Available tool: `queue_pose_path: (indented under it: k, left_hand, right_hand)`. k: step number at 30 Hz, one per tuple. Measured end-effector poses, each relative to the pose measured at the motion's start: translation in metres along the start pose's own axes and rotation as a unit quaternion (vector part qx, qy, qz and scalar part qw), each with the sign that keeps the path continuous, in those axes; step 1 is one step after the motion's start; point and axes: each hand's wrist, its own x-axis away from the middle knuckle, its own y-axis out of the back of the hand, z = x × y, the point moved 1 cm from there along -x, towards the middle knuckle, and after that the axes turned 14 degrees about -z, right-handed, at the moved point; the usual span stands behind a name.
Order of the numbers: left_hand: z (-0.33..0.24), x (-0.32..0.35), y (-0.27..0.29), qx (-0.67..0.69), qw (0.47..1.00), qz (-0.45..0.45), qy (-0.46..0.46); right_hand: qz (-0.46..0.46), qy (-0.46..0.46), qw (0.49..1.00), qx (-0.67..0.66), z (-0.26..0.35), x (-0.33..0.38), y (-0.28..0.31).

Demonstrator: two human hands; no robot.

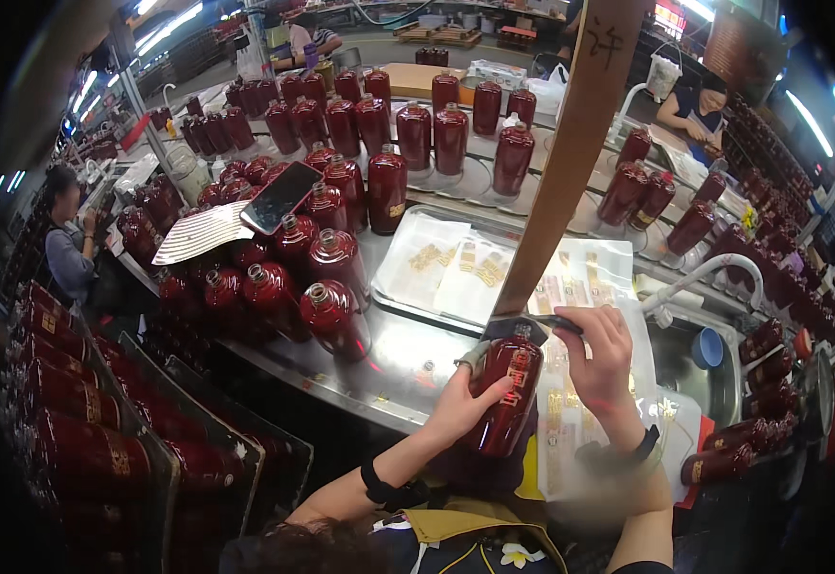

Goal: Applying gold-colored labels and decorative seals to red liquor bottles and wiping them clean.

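Observation:
My left hand point(457, 409) is wrapped round a dark red glass bottle point(510, 418) with gold lettering on its front, holding it tilted before my chest. In my right hand point(601, 352) is the dark handle of a tool point(565, 323), which looks like a scraper with a flat dark blade. The blade lies near the bottle's neck; whether it touches the glass I cannot tell. Just beyond stands a metal tray point(400, 304) with white sheets bearing gold decals. More decal sheets point(618, 287) lie beneath and right of my right hand.
Many red bottles point(336, 320) crowd the bench at left, a phone point(283, 198) and white ridged sheet point(205, 232) atop them. A wooden post point(570, 143) rises ahead. At right are a sink point(666, 359), tap point(723, 263) and blue bowl point(707, 348). Bottle crates point(154, 459) stand lower left. Other people work nearby.

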Motion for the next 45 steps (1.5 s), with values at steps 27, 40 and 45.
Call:
queue_pose_path:
  k: [27, 40, 45]
  left_hand:
    - [-0.018, -0.007, 0.036, -0.008, 0.999, -0.044, -0.015]
    - [-0.023, -0.003, 0.040, -0.045, 0.996, -0.070, -0.016]
    - [-0.021, -0.003, 0.039, -0.049, 0.996, -0.071, -0.020]
  right_hand:
    - [0.049, -0.450, 0.871, -0.189, -0.045, 0.070, 0.041]
    - [0.248, -0.311, 0.891, 0.219, -0.186, 0.114, 0.096]
    - [0.315, -0.240, 0.880, 0.261, -0.204, 0.112, 0.067]
